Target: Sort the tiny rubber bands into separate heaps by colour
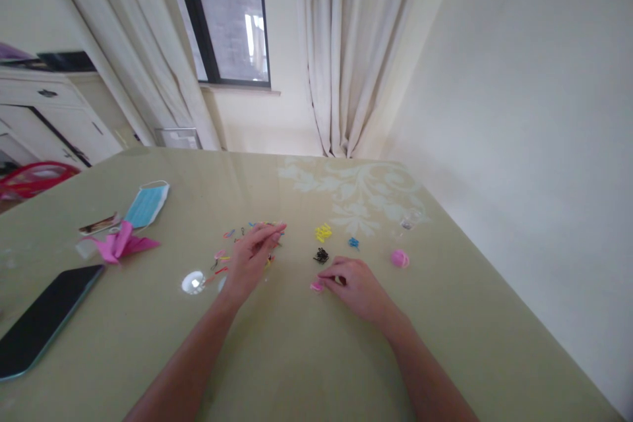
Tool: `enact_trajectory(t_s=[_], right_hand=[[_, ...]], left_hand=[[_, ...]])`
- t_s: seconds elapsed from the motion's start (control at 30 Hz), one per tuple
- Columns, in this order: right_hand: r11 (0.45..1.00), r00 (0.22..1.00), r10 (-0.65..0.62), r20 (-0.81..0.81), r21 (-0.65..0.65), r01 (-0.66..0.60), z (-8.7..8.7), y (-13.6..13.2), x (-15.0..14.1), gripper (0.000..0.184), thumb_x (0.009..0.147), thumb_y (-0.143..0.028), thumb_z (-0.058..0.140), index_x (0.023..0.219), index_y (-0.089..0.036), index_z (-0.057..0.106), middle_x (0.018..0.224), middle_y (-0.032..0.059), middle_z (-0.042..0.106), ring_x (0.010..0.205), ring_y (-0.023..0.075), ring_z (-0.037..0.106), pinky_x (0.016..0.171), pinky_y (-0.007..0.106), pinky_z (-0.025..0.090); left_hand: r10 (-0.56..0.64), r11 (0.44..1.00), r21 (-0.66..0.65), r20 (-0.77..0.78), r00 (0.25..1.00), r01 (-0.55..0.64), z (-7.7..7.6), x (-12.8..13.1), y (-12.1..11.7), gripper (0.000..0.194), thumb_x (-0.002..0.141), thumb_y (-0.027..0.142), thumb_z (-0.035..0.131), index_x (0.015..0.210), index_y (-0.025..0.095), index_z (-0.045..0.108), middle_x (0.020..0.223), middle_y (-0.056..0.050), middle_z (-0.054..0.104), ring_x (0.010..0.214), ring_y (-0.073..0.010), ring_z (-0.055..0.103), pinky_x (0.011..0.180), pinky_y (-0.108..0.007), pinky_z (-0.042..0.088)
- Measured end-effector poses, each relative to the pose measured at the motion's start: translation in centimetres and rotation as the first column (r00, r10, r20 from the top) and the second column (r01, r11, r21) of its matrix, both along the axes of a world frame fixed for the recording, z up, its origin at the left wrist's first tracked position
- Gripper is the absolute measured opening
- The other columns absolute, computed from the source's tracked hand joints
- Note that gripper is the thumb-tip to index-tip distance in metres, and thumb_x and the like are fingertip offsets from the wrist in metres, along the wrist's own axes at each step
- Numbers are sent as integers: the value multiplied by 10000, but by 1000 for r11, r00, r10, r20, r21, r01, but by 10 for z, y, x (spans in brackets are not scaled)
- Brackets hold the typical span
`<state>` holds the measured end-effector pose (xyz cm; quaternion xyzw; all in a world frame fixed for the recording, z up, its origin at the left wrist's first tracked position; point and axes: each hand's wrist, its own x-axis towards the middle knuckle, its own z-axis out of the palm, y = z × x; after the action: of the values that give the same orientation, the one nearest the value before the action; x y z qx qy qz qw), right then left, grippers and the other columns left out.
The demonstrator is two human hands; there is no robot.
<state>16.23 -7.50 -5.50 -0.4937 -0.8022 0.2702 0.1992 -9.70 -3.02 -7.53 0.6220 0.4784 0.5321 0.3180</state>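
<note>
My left hand (250, 260) is over a loose spread of small mixed-colour pieces (221, 270), which look like tiny bands or clips. Its fingers stretch out to the right and partly cover them. My right hand (357, 287) has thumb and forefinger pinched together at a small pink heap (316, 286); what lies between the fingertips is too small to make out. Just beyond it are a black heap (321, 255), a yellow heap (323, 232) and a blue heap (353, 243) of similar pieces.
A round pink object (400, 258) and a small clear item (408, 221) lie to the right. Leftward are a shiny clear disc (193, 282), a pink folded-paper figure (123, 244), a blue face mask (147, 204) and a dark phone (47, 316). A wall borders the table's right edge.
</note>
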Motion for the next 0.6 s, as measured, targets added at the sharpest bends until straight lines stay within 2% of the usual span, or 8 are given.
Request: enact_trajectory(t_s=[0.1, 0.2, 0.3, 0.47, 0.6], right_hand=[[1000, 1000, -8, -5, 15, 8, 1, -1, 0, 179, 978, -197, 703, 993, -255, 872, 863, 30, 762, 702, 160, 652, 691, 276, 437], [1000, 1000, -25, -19, 17, 25, 0, 0, 0, 178, 976, -188, 702, 988, -247, 869, 866, 33, 761, 703, 158, 652, 690, 272, 437], [999, 999, -32, -22, 17, 32, -2, 0, 1, 172, 976, -191, 704, 990, -241, 868, 861, 34, 755, 704, 158, 649, 688, 272, 436], [997, 996, -57, -74, 48, 61, -6, -1, -1, 169, 987, -231, 698, 951, -229, 864, 818, 32, 732, 661, 149, 614, 670, 275, 427], [986, 956, -97, -276, 107, 131, -4, -5, -7, 239, 1010, -374, 682, 1010, -202, 849, 806, 43, 711, 606, 133, 553, 621, 272, 437]], left_hand=[[68, 995, -82, 57, 996, -63, 1, 1, -3, 349, 908, 489, 720, 1098, 216, 825, 978, -71, 789, 809, -181, 698, 698, -286, 562], [190, 974, -128, 12, 982, -187, 1, -2, -2, 359, 866, 509, 750, 1007, 187, 821, 805, -55, 788, 647, -164, 668, 584, -259, 525], [238, 963, -133, 3, 971, -236, 2, -3, 1, 358, 848, 516, 758, 947, 176, 812, 765, -55, 790, 607, -161, 662, 566, -258, 525], [194, 976, -130, 143, 970, -176, 6, 3, -1, 376, 834, 542, 775, 939, 184, 818, 914, -79, 830, 795, -194, 742, 741, -307, 606], [64, 997, -63, 173, 983, -54, 12, 17, -15, 338, 850, 524, 785, 948, 204, 831, 958, -82, 828, 871, -206, 755, 795, -325, 627]])
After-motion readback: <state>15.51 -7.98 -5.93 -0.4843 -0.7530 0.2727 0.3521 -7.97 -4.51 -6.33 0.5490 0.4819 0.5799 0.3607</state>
